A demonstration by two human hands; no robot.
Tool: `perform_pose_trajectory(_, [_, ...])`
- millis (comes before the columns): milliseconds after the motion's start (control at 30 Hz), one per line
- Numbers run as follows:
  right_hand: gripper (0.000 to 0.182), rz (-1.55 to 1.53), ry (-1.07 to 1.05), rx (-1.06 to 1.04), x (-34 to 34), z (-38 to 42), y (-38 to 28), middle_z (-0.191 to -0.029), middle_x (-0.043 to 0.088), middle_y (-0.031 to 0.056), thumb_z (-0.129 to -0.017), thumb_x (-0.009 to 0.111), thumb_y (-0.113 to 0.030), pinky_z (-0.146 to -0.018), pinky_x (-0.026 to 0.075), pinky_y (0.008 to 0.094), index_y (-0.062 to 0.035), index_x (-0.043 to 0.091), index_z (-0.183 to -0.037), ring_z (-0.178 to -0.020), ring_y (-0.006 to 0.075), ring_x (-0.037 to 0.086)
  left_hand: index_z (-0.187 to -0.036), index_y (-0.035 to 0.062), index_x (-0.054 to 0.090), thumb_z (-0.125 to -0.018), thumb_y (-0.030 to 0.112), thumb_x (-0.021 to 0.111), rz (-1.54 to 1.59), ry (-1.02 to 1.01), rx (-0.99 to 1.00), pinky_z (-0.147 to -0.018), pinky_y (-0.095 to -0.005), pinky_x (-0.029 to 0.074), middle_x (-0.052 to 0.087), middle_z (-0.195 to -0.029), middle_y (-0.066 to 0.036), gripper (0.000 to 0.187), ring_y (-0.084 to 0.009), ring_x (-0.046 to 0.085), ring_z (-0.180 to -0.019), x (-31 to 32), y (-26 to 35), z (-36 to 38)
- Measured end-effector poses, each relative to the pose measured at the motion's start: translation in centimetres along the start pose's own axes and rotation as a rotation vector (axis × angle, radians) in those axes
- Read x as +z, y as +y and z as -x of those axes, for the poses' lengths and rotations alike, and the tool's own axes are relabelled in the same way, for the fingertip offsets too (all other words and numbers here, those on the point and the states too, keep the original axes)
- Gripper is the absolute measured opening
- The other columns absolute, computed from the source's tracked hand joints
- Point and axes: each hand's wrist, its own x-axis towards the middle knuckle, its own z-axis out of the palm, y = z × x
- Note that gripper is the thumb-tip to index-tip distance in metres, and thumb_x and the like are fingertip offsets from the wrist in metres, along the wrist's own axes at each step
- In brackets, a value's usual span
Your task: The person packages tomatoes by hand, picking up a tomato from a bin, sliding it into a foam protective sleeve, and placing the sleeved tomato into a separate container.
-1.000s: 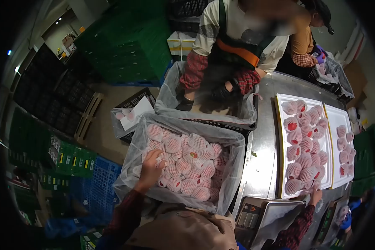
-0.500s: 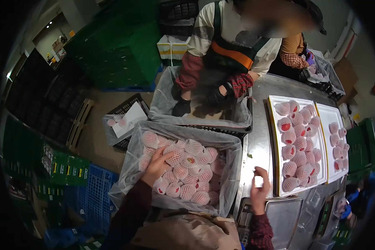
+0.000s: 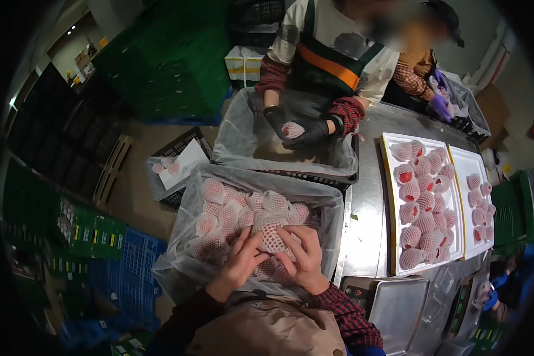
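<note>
A red fruit in a white foam net (image 3: pixel 272 236) is held above the crate by my right hand (image 3: pixel 307 258), whose fingers wrap its right side. My left hand (image 3: pixel 238 262) is at the fruit's lower left, fingers apart and slightly curled, fingertips close to the net. Below both hands, a plastic-lined crate (image 3: pixel 181 237) holds many more netted fruits (image 3: pixel 212 191). Across from me, a person in black gloves (image 3: pixel 305 135) holds another netted fruit (image 3: pixel 292 130) over a second lined crate (image 3: pixel 231 155).
To the right, a metal table (image 3: pixel 362 196) bears a white foam box (image 3: pixel 391 264) of netted fruit and a second white box (image 3: pixel 471 252) beside it. A metal tray (image 3: pixel 397 305) lies nearer me. Blue pallets (image 3: pixel 133 261) and green crates (image 3: pixel 95 243) stand on the left.
My right hand has moved left from the table edge to a netted fruit over the crate. My left hand has come right and down beside it. The person opposite now holds up a fruit.
</note>
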Motion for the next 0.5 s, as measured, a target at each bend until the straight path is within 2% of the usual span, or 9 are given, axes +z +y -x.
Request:
perform_pose_trajectory(33, [0.039, -0.016, 0.053, -0.011, -0.2, 0.1, 0.4, -0.11, 0.064, 0.0139, -0.079, 0.077, -0.008, -0.085, 0.052, 0.0414, -0.0023, 0.069, -0.117, -0.099, 0.0327, 0.063, -0.148, 0.0076, 0.038, -0.107, 0.022, 0.054, -0.004, -0.009, -0.005, -0.105, -0.0412, 0.049, 0.057, -0.134, -0.009, 0.046, -0.0203, 0.056, -0.126, 0.7, 0.1, 0.3])
perform_pose_trajectory(100, [0.03, -0.023, 0.113, -0.02, -0.6, 0.3, 0.5, -0.102, 0.065, 0.0131, -0.082, 0.076, -0.008, -0.081, 0.052, 0.0389, -0.001, 0.07, -0.11, -0.093, 0.0308, 0.063, -0.148, 0.0049, 0.036, -0.103, 0.019, 0.063, -0.34, -0.116, 0.083, -0.103, -0.0353, 0.05, 0.056, -0.131, -0.01, 0.055, -0.0184, 0.056, -0.125, 2.1, 0.4, 0.8])
perform_pose_trajectory(167, [0.01, -0.243, 0.217, 0.278, -0.8, 0.4, 0.3, -0.091, 0.064, 0.0115, -0.09, 0.069, -0.005, -0.074, 0.049, 0.0322, 0.001, 0.067, -0.098, -0.083, 0.0232, 0.062, -0.147, 0.0037, 0.036, -0.1, 0.017, 0.066, -0.418, -0.143, 0.201, -0.101, -0.0339, 0.05, 0.055, -0.132, -0.011, 0.058, -0.0176, 0.055, -0.124, 2.7, -0.6, 0.6])
perform_pose_trajectory(200, [0.01, -0.352, 0.204, 0.415, -1.0, 0.3, 0.1, -0.089, 0.063, 0.0064, -0.1, 0.062, -0.008, -0.073, 0.045, 0.0261, -0.0003, 0.064, -0.094, -0.08, 0.014, 0.058, -0.147, 0.0025, 0.036, -0.098, 0.015, 0.069, -0.491, -0.158, 0.323, -0.1, -0.0325, 0.05, 0.054, -0.132, -0.011, 0.06, -0.0168, 0.055, -0.124, 2.8, -1.0, 0.5])
perform_pose_trajectory(233, [0.01, -0.352, 0.208, 0.412, -1.2, 0.4, -0.2, -0.089, 0.063, 0.0064, -0.1, 0.062, -0.008, -0.073, 0.045, 0.0261, -0.0003, 0.064, -0.094, -0.08, 0.014, 0.058, -0.147, 0.0025, 0.036, -0.098, 0.015, 0.069, -0.494, -0.162, 0.325, -0.1, -0.0325, 0.05, 0.054, -0.132, -0.011, 0.06, -0.0168, 0.055, -0.124, 2.6, -0.9, 0.3])
perform_pose_trajectory(333, [0.011, -0.907, 0.126, 0.774, -1.6, 1.2, -0.3, -0.094, 0.062, -0.0029, -0.106, 0.057, -0.014, -0.076, 0.043, 0.0223, -0.0055, 0.063, -0.102, -0.08, 0.0077, 0.055, -0.147, 0.0023, 0.035, -0.097, 0.014, 0.069, -0.44, -0.117, 0.161, -0.101, -0.033, 0.051, 0.052, -0.135, -0.012, 0.061, -0.0193, 0.056, -0.123, 2.0, -0.5, 0.1])
perform_pose_trajectory(400, [0.013, -1.1, 0.153, 0.82, -1.2, 1.8, 0.7, -0.096, 0.064, -0.0014, -0.106, 0.055, -0.016, -0.076, 0.043, 0.0224, -0.0051, 0.063, -0.104, -0.082, 0.0083, 0.057, -0.146, 0.0032, 0.037, -0.096, 0.012, 0.069, -0.15, -0.053, 0.067, -0.102, -0.0356, 0.052, 0.052, -0.135, -0.014, 0.06, -0.0225, 0.057, -0.123, 2.2, -0.2, 0.2])
perform_pose_trajectory(433, [0.015, -1.295, 0.181, 0.865, -1.0, 2.0, 1.0, -0.099, 0.066, 0.0001, -0.107, 0.054, -0.017, -0.075, 0.044, 0.0224, -0.0048, 0.063, -0.107, -0.083, 0.0089, 0.059, -0.146, 0.0032, 0.037, -0.096, 0.012, 0.069, -0.152, -0.052, 0.07, -0.102, -0.0356, 0.052, 0.052, -0.135, -0.014, 0.06, -0.0225, 0.057, -0.123, 2.3, -0.1, 0.3])
perform_pose_trajectory(500, [0.019, -1.381, 0.217, 0.942, -1.2, 0.9, -0.1, -0.102, 0.068, 0.0017, -0.108, 0.051, -0.02, -0.073, 0.046, 0.0232, -0.0042, 0.062, -0.109, -0.083, 0.0094, 0.061, -0.145, 0.0029, 0.04, -0.095, 0.01, 0.068, -0.072, -0.009, 0.082, -0.103, -0.0399, 0.052, 0.054, -0.135, -0.015, 0.057, -0.0255, 0.056, -0.125, 2.7, 0.1, 0.3])
